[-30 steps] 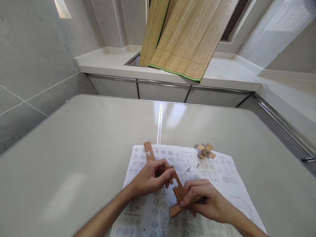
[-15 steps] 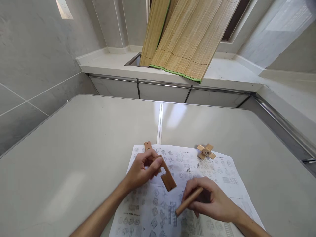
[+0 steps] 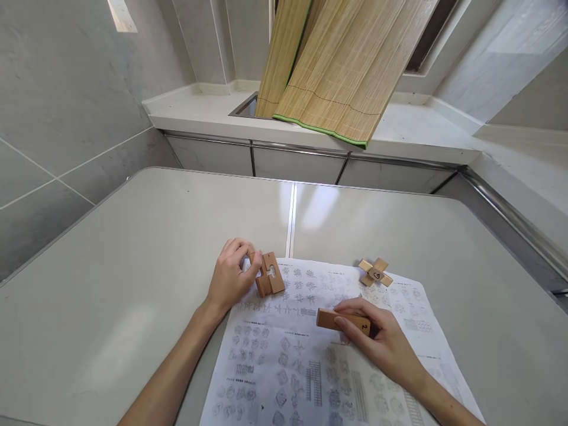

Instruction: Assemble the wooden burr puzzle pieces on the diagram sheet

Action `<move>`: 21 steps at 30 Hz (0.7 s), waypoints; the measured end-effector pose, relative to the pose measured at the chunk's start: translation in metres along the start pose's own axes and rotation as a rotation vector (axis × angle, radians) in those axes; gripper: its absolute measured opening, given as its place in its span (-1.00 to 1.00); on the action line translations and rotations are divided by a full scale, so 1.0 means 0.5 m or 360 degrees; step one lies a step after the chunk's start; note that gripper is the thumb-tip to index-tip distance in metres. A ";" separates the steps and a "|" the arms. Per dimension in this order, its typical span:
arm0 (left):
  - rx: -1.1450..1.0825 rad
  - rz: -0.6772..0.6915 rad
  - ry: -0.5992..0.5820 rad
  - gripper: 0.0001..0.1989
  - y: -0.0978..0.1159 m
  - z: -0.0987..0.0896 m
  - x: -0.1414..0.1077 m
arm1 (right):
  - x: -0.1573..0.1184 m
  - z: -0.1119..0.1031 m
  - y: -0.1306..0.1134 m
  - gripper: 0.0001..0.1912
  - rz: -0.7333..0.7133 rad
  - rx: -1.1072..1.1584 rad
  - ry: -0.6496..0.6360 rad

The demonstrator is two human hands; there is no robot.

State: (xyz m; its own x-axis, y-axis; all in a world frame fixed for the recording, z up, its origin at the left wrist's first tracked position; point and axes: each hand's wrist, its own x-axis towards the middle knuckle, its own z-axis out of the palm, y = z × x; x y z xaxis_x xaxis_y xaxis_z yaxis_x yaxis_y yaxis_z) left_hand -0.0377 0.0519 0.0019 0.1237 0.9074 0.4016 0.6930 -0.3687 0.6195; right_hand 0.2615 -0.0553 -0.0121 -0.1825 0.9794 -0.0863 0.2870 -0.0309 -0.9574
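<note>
My left hand point(image 3: 234, 273) is closed on a brown wooden puzzle piece point(image 3: 262, 288) at the paper's upper left edge; the fingers cover part of it. Right beside that piece lies a flat wooden piece with a cut-out slot point(image 3: 278, 284), touching or nearly touching it. My right hand point(image 3: 377, 334) pinches a wooden puzzle bar marked "2" point(image 3: 328, 319) between thumb and fingers, above the middle of the sheet. Under both hands is a large white paper printed with small puzzle diagrams point(image 3: 266, 378).
An assembled cross-shaped wooden puzzle marked "G" point(image 3: 375, 273) rests on the paper's upper right edge. The grey table point(image 3: 133, 248) has a metal seam point(image 3: 291, 219) down its middle. Behind it are a white ledge point(image 3: 195, 118) and a hanging bamboo blind point(image 3: 337, 83).
My left hand has moved up and left with its piece, next to the slotted piece lying there. The right hand has risen slightly and turned its bar, so the "2" shows.
</note>
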 end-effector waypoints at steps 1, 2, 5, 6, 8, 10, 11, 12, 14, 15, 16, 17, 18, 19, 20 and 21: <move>0.0027 0.0009 -0.0005 -0.67 -0.004 0.000 0.000 | 0.001 0.000 0.000 -0.72 0.0008 -0.0005 0.0010; 0.0058 0.0010 -0.0009 -0.67 -0.008 0.000 0.001 | 0.001 0.000 -0.001 -0.71 0.0016 -0.0009 0.0016; 0.0155 0.0013 -0.0015 -0.67 -0.019 0.000 0.001 | 0.002 0.000 -0.003 -0.70 0.0027 -0.0041 0.0029; 0.0187 0.0021 -0.0024 -0.67 -0.022 0.000 0.001 | 0.001 0.000 -0.003 -0.69 0.0022 -0.0067 0.0042; 0.0259 0.0034 -0.0042 -0.67 -0.027 0.000 0.000 | 0.000 0.000 -0.006 -0.69 0.0005 -0.0136 0.0075; 0.0344 0.0050 -0.0057 -0.65 -0.030 0.001 -0.001 | -0.001 -0.001 -0.008 -0.68 -0.0003 -0.0194 0.0091; 0.0390 0.0065 -0.0062 -0.64 -0.030 0.001 -0.002 | -0.001 -0.001 -0.009 -0.67 0.0000 -0.0207 0.0097; 0.0437 0.0086 -0.0068 -0.63 -0.030 0.002 -0.003 | -0.001 -0.001 -0.010 -0.67 0.0003 -0.0210 0.0101; 0.0529 0.0132 -0.0071 -0.62 -0.028 0.002 -0.004 | -0.001 -0.001 -0.010 -0.66 0.0006 -0.0206 0.0107; 0.0575 0.0152 -0.0066 -0.62 -0.028 0.003 -0.005 | 0.000 -0.001 -0.011 -0.66 0.0006 -0.0205 0.0110; 0.0618 0.0167 -0.0058 -0.62 -0.026 0.003 -0.006 | 0.000 -0.001 -0.010 -0.65 0.0008 -0.0206 0.0106; 0.0658 0.0176 -0.0048 -0.63 -0.025 0.003 -0.007 | 0.001 -0.001 -0.010 -0.65 0.0013 -0.0207 0.0098; 0.0687 0.0180 -0.0034 -0.65 -0.024 0.003 -0.008 | 0.001 -0.001 -0.011 -0.65 0.0020 -0.0209 0.0090; 0.0700 0.0179 -0.0018 -0.68 -0.021 0.003 -0.008 | 0.002 -0.001 -0.011 -0.65 0.0028 -0.0210 0.0084; 0.0691 0.0179 -0.0002 -0.72 -0.019 0.003 -0.008 | 0.002 -0.001 -0.011 -0.65 0.0033 -0.0211 0.0079; 0.0657 0.0185 0.0007 -0.76 -0.016 0.004 -0.008 | 0.002 -0.001 -0.011 -0.65 0.0035 -0.0208 0.0075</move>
State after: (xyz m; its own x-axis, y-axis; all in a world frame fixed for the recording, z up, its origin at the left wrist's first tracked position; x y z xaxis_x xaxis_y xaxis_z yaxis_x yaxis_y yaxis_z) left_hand -0.0423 0.0515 -0.0058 0.2151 0.8635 0.4562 0.9009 -0.3557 0.2485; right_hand 0.2602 -0.0540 -0.0066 -0.1316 0.9871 -0.0908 0.4113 -0.0290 -0.9111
